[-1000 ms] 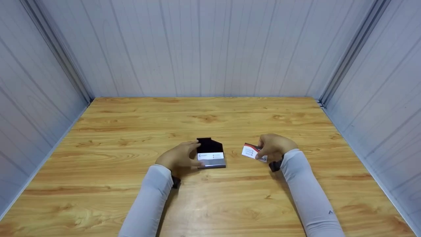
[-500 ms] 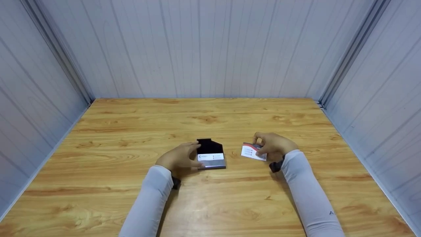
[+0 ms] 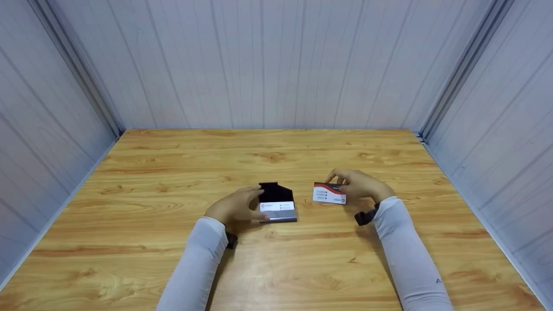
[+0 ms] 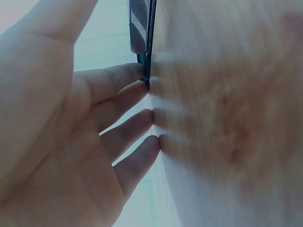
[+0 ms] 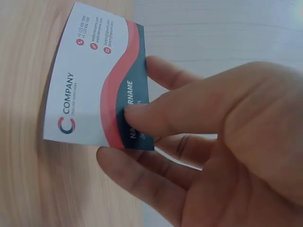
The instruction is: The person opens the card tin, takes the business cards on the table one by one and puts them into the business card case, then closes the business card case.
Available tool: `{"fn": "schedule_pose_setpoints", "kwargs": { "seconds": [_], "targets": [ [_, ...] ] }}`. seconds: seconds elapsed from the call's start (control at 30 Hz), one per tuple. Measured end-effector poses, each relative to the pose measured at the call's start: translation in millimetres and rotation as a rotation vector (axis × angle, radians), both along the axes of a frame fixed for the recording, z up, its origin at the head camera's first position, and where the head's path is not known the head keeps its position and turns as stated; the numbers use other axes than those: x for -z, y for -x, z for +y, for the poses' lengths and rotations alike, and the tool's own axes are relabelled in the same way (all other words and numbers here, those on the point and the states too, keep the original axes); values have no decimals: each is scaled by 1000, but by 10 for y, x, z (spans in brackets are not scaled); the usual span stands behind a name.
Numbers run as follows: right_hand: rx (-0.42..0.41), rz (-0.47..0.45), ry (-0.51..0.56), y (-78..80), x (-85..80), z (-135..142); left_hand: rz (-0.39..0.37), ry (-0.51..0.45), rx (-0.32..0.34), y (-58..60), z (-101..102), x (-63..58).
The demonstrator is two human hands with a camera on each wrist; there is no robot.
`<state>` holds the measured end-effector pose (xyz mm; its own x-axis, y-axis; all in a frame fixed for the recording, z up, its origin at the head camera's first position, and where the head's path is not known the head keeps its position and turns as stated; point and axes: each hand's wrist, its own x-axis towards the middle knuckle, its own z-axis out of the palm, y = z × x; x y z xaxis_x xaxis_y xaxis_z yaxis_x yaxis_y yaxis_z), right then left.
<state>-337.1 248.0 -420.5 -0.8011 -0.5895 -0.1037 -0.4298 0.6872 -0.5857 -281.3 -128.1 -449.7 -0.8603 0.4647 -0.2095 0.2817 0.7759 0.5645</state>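
A black card holder (image 3: 273,192) lies on the table at centre. A white business card (image 3: 278,206) sits in it behind a clear front pocket. At the holder's left side, my left hand (image 3: 233,208) holds it, thumb at the front corner and fingers at the back edge. In the left wrist view, fingertips meet the holder's dark edge (image 4: 147,61). To the right, my right hand (image 3: 362,185) pinches another business card (image 3: 325,195) by its dark side, just over the table. In the right wrist view this card (image 5: 90,80) shows a red wave and the word COMPANY.
The wood-grain table (image 3: 268,155) runs back to a white panelled wall (image 3: 276,65). Similar walls close off the left and right sides. A dark band (image 3: 366,217) sits on the right wrist.
My right hand has lifted its card slightly, moved it left and away from me, and turned it straighter. My left hand and the card holder have stayed put.
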Motion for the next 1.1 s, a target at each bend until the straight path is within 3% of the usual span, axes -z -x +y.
{"fn": "schedule_pose_setpoints", "kwargs": {
  "seconds": [0.33,0.57,0.9,1.1],
  "targets": [
    [61,-2,62,16,-10,-46,2,0,2,11,-4,11],
    [49,82,123,21,6,-119,-4,-4,-8,3,-6,0],
    [72,111,214,3,49,-313,8,-2,6,11,-9,7],
    [41,201,262,-9,89,-441,6,2,15,25,-4,7]
  ]
}}
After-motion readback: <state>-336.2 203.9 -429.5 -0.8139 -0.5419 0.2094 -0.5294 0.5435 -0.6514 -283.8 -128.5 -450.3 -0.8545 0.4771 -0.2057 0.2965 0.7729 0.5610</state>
